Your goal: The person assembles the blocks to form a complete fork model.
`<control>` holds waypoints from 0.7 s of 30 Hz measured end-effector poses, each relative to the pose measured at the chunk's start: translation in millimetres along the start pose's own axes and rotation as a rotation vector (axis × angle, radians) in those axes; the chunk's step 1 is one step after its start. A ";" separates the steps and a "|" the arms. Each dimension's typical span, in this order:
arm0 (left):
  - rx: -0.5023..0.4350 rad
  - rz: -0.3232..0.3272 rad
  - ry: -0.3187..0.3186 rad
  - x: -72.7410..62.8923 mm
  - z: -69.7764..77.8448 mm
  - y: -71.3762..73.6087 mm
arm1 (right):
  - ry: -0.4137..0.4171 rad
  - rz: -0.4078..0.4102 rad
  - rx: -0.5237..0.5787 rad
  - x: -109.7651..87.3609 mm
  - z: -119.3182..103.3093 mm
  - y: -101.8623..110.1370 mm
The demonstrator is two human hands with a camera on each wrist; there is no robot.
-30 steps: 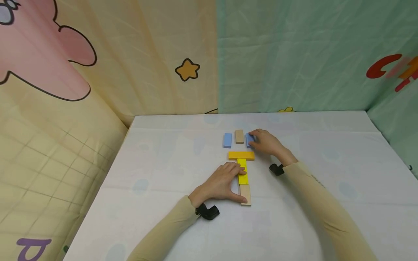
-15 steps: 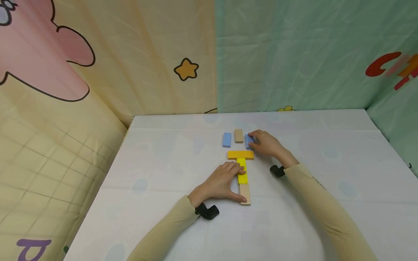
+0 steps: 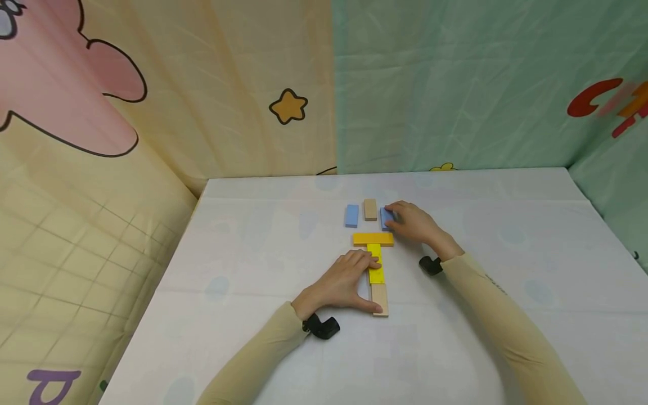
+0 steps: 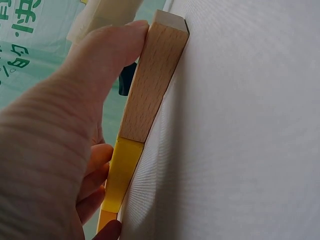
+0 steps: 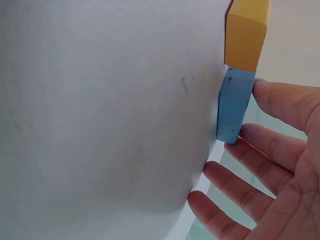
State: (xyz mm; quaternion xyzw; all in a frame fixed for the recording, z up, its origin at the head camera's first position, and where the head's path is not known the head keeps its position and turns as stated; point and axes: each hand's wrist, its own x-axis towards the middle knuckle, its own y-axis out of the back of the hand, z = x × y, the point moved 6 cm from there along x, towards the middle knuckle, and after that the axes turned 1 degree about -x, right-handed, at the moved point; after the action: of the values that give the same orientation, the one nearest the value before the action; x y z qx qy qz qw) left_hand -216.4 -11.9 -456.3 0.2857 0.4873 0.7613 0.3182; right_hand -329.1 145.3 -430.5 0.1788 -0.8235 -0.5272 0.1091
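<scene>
Flat on the table, an orange block (image 3: 373, 239) lies crosswise above a yellow block (image 3: 377, 275), and a plain wooden block (image 3: 379, 297) continues below it, forming a T. My left hand (image 3: 341, 281) spreads along the stem: its thumb touches the wooden block, other fingers rest on and beside the yellow one. Beyond the crossbar, my right hand (image 3: 415, 222) pinches a blue block (image 3: 386, 219) between thumb and index finger at its two ends. A second blue block (image 3: 351, 216) and a small wooden block (image 3: 370, 210) lie to its left, apart from each other.
The white-covered table (image 3: 243, 236) has its far edge behind the small blocks. Printed curtains (image 3: 430, 101) hang along the back and sides. A black camera mount (image 3: 324, 328) sits at the left wrist, another (image 3: 430, 265) at the right.
Against the other blocks, the blue block in my right hand has shifted slightly nearer to me. My left hand stays in place on the stem. The head view has tilted a little.
</scene>
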 end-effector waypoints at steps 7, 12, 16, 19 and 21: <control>-0.005 -0.006 0.000 -0.7 -0.4 0.1 | 0.027 0.006 0.002 0.4 -1.3 1.1; -0.010 -0.009 0.003 -0.7 -0.6 0.2 | 0.021 0.011 0.001 0.3 -1.0 1.5; -0.035 -0.008 -0.010 -0.3 -0.7 0.7 | 0.012 0.004 -0.004 -0.1 -0.2 0.1; -0.058 -0.022 -0.022 -0.5 -0.5 0.8 | 0.008 -0.001 -0.013 0.3 0.7 -1.0; -0.071 -0.037 -0.027 -0.9 -0.3 0.3 | 0.007 -0.002 -0.016 0.6 1.3 -1.3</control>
State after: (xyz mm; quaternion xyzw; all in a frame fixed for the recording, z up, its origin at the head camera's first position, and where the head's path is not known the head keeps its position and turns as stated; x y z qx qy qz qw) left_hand -216.1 -12.9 -456.2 0.2755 0.4607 0.7682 0.3489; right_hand -329.9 145.6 -432.2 0.1806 -0.8186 -0.5335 0.1126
